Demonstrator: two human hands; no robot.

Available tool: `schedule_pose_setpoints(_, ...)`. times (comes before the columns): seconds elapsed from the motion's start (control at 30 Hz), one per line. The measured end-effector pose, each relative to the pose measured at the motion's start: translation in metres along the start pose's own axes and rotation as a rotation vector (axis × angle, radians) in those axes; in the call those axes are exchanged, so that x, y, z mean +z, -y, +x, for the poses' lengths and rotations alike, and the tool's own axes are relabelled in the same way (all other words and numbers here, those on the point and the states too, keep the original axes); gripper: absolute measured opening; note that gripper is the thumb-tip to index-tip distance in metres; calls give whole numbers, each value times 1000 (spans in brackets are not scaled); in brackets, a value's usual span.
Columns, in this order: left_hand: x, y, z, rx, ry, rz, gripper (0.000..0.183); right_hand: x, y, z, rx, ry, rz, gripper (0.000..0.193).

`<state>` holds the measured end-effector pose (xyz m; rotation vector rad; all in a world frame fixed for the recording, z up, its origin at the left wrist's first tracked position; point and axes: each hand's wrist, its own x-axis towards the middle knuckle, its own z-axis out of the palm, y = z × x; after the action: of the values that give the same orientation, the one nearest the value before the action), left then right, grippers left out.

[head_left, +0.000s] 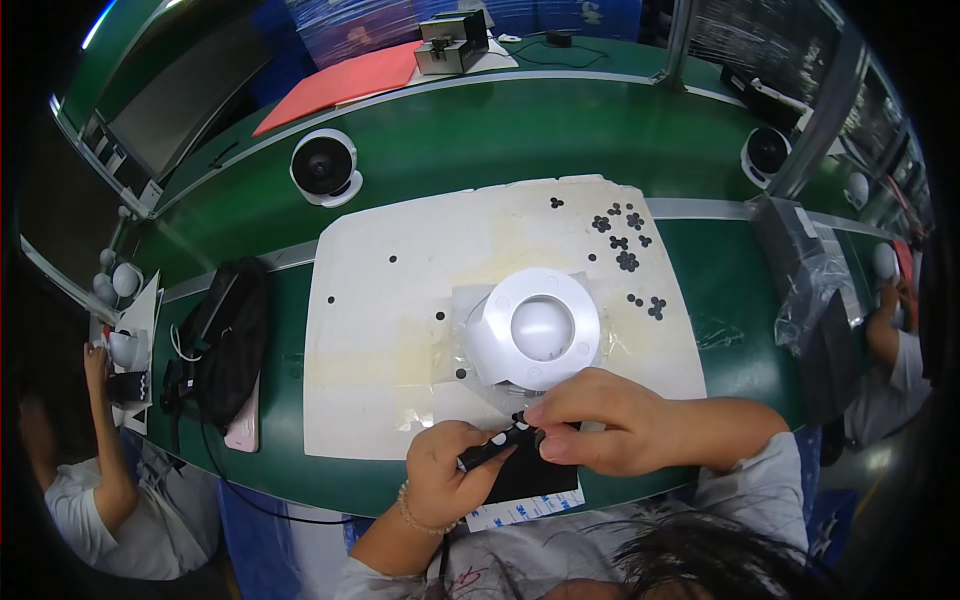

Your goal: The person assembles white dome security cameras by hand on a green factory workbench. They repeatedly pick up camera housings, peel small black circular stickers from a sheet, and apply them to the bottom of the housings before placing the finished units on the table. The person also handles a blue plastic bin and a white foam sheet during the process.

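Holding black sheet (532,475) in left hand (440,463) at lower centre; keeping right hand (605,425) narrow at its edge, unable to tell if gripping anything; seemingly peeling midway; facing black dots (627,261) upper right; seeing none on central white ring (587,328).

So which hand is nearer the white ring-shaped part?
Right: the right hand sits at the near edge of the white ring-shaped part; the left hand is farther, toward its lower left.
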<state>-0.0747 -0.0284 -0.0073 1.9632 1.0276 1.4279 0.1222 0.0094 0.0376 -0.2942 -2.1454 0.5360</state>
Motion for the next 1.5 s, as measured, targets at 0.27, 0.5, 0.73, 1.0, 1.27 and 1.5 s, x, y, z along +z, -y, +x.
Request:
schedule_pose_setpoints(0.27,0,1,5,66,46,40,23,-11,5,5,277,245,118,30)
schedule_pose_setpoints(0.5,3,-7,12,36,-10,133,23,-11,0,-10,-21,-4,124,27)
schedule_pose_setpoints(0.73,1,-9,17,175,270,409,22,-45,-34,18,520,-227,396,55)
schedule_pose_setpoints(1.0,6,-1,9,170,244,406,20,-46,-35,17,594,-104,263,56)
schedule_pose_setpoints(1.27,7,0,6,158,247,380,23,-44,-35,17,570,-112,187,56)
schedule_pose_setpoints(1.5,8,0,6,142,250,355,27,-40,-38,14,512,-160,179,57)
